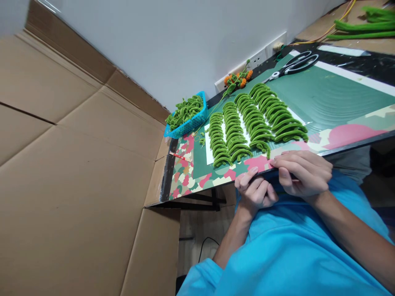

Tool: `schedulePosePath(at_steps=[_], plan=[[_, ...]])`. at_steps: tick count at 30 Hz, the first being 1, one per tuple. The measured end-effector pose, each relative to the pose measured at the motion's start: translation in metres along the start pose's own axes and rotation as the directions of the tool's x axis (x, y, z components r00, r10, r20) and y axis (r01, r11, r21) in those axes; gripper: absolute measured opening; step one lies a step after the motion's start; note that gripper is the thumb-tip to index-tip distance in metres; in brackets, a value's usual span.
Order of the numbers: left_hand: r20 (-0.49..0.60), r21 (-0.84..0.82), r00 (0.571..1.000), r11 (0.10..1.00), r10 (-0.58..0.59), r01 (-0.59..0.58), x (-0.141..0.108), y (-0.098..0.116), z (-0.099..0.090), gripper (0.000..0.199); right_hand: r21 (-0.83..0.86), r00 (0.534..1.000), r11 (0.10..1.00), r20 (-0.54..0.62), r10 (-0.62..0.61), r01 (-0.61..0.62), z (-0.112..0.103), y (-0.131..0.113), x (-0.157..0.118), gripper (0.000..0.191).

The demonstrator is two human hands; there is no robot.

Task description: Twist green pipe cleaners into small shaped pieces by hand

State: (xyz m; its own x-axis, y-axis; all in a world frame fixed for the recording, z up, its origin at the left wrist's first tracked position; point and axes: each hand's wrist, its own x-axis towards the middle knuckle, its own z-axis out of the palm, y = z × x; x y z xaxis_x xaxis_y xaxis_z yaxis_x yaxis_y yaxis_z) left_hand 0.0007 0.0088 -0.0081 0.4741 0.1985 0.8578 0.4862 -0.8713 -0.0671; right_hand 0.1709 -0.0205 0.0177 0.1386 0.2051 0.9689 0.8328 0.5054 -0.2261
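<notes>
Both hands are at the front edge of the table (216,184). My left hand (257,192) has its fingers curled in, with the index finger and thumb at the edge. To its right, my right hand (304,170) is bent with fingers together, fingertips over the edge; whatever either hand may hold is hidden. Just beyond the fingertips, several rows of curved green pipe cleaner pieces (251,121) lie on a white sheet (210,153). One piece (267,152) at the near end of a row curls down close to my right fingertips, and I cannot tell whether they touch.
A blue basket (202,117) at the back left holds more green pieces. Behind the rows lie an orange and green pipe cleaner plant (237,80) and black-handled scissors (293,65). Long green pipe cleaners (364,26) lie far right. Cardboard (80,172) walls the left side.
</notes>
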Motion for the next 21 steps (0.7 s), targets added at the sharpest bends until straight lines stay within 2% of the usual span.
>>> schedulePosePath(at_steps=[21], plan=[[0.018, 0.007, 1.0, 1.0, -0.007, 0.006, -0.0033, -0.0012, -0.0002, 0.017, 0.001, 1.0, 1.0, 0.005, 0.005, -0.005, -0.0003, 0.0001, 0.0006, 0.016]])
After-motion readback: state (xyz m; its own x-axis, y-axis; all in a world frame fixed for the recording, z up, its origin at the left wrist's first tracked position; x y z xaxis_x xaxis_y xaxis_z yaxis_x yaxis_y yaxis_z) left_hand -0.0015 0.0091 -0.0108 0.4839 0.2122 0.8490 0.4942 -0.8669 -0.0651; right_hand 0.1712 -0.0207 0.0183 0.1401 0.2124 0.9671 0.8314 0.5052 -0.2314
